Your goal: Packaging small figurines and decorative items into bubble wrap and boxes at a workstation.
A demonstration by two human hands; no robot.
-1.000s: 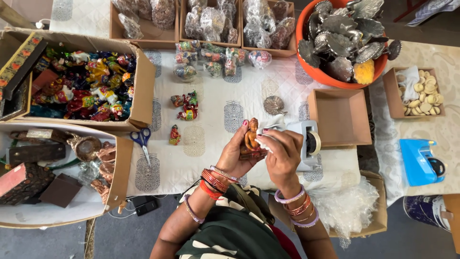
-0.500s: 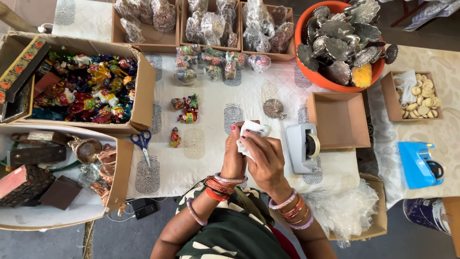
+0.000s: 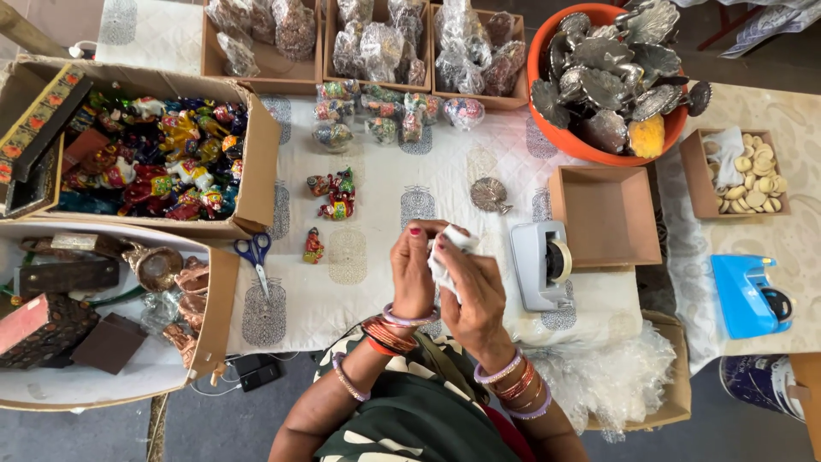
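While raised above the counter (image 3: 376, 282), both hands grip one white wrapped bundle (image 3: 446, 257). Left hand (image 3: 412, 274) and right hand (image 3: 475, 295) have fingers curled tight around it, beside the grey tape dispenser (image 3: 540, 263).

The surface (image 3: 376, 291), under a white printed cloth, carries cardboard boxes (image 3: 256, 171), blue-handled scissors (image 3: 254, 254), small painted figurines (image 3: 333, 195), a grey tape dispenser (image 3: 539, 265) and an orange bowl (image 3: 547, 128).

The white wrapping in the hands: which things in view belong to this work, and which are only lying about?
In use:
left hand
right hand
white wrapping, held by both hands

Lying about:
grey tape dispenser
scissors
empty brown tray
small painted figures
orange bowl of metal leaf dishes
blue tape dispenser
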